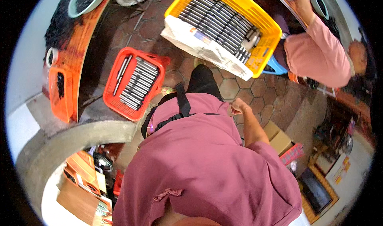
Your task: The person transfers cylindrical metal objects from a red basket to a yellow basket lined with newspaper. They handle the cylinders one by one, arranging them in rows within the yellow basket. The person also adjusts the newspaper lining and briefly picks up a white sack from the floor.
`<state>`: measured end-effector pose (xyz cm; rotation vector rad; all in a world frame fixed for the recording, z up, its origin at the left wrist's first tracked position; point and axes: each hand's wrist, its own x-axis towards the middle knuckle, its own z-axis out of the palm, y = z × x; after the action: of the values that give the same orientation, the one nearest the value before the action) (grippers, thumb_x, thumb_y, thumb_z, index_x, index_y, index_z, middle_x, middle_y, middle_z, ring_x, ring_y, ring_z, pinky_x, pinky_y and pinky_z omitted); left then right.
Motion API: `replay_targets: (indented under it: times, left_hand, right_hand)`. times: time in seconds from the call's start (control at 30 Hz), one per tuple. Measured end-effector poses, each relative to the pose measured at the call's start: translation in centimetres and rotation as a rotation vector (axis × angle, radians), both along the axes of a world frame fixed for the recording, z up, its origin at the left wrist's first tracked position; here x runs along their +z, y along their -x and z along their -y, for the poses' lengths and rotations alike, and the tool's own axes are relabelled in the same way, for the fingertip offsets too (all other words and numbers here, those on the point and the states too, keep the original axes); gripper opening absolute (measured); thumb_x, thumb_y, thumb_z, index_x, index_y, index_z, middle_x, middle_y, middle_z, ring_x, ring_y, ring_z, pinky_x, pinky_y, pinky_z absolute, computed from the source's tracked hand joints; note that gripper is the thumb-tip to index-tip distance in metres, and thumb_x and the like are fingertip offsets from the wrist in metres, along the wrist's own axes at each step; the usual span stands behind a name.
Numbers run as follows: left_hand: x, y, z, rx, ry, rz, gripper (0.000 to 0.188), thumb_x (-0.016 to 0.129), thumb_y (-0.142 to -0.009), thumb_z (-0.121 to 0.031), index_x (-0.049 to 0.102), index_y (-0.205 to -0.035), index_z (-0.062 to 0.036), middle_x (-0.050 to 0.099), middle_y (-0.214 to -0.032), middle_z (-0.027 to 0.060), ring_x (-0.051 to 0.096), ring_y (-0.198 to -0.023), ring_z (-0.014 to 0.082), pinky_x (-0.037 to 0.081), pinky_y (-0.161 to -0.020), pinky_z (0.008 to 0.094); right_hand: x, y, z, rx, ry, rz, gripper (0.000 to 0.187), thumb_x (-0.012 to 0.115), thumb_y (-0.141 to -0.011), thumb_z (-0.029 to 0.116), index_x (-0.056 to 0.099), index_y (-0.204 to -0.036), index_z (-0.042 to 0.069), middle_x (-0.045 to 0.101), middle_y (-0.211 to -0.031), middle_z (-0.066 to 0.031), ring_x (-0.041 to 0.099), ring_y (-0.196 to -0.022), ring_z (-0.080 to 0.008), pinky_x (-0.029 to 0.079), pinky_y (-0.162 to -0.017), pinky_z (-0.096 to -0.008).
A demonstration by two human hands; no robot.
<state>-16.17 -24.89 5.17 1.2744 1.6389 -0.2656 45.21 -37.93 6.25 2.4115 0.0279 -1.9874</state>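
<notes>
a floor of hexagonal brown tiles is seen below. the right hand is held at the hip, fingers curled together into an empty fist; the left hand is hidden. a red basket of dark rods and a yellow basket are set apart ahead.

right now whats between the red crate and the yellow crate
Head view: bare hexagonal floor tiles separate the red crate from the yellow crate, with only the white box against the yellow one.
</notes>
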Motion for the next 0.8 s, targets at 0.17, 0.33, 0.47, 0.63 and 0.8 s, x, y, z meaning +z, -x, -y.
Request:
replay_targets:
  times: [0.17, 0.33, 0.47, 0.63, 0.8]
  left_hand:
    - [-1.9, -1.7, -14.0, -0.443, -0.259, 0.111, 0.03, 0.052, -0.094, -0.033, 0.059, -0.103, -0.0047, 0.059, -0.077, 0.0081, 0.055, -0.073, 0.0195, 0.045, -0.066, 0.0382]
    - [5.1, -13.9, -17.2, -0.036, -0.093, 0.393, 0.029, 0.054, -0.095, -0.021, 0.057, -0.114, 0.0013, 0.062, -0.107, 0.0074, 0.058, -0.097, 0.0187, 0.046, -0.082, 0.0338]
    - [5.2, -16.3, -14.7, 0.031, -0.012, 0.471, 0.037, 0.056, -0.095, -0.023, 0.053, -0.123, 0.0031, 0.061, -0.115, 0.0125, 0.058, -0.109, 0.0203, 0.045, -0.092, 0.0321]
    - [2.2, -10.4, -9.6, 0.142, 0.101, 0.436, 0.027, 0.057, -0.092, -0.022, 0.062, -0.107, -0.0008, 0.066, -0.097, 0.0129, 0.064, -0.091, 0.0255, 0.05, -0.08, 0.0361]
    - [3.6, -7.6, -1.5, -0.068, -0.158, 0.105, 0.028, 0.055, -0.092, -0.026, 0.064, -0.106, -0.0027, 0.066, -0.095, 0.0194, 0.065, -0.088, 0.0337, 0.05, -0.077, 0.0389]
  right_hand:
    - [0.7, 3.6, 7.7, -0.172, 0.044, -0.004, 0.031, 0.052, -0.094, 0.023, 0.062, -0.083, -0.004, 0.066, -0.071, -0.0131, 0.064, -0.057, -0.0204, 0.05, -0.047, -0.0298]
    - [-0.3, 3.5, 5.7, -0.127, -0.019, 0.003, 0.028, 0.054, -0.091, 0.024, 0.063, -0.085, -0.002, 0.067, -0.073, -0.012, 0.066, -0.062, -0.0196, 0.051, -0.051, -0.0321]
    - [-7.7, 1.8, 6.3, -0.071, -0.285, 0.198, 0.029, 0.056, -0.09, 0.027, 0.062, -0.085, -0.001, 0.067, -0.074, -0.0153, 0.068, -0.07, -0.0241, 0.052, -0.062, -0.0373]
    - [-1.9, 0.6, -5.2, 0.167, -0.583, 0.605, 0.028, 0.056, -0.093, 0.025, 0.061, -0.088, -0.002, 0.062, -0.067, -0.0124, 0.062, -0.066, -0.0255, 0.05, -0.063, -0.0374]
    - [0.8, 3.1, -16.8, 0.527, -0.894, 0.607, 0.024, 0.056, -0.092, 0.03, 0.062, -0.089, 0.006, 0.064, -0.079, -0.0213, 0.062, -0.076, -0.0416, 0.049, -0.068, -0.0472]
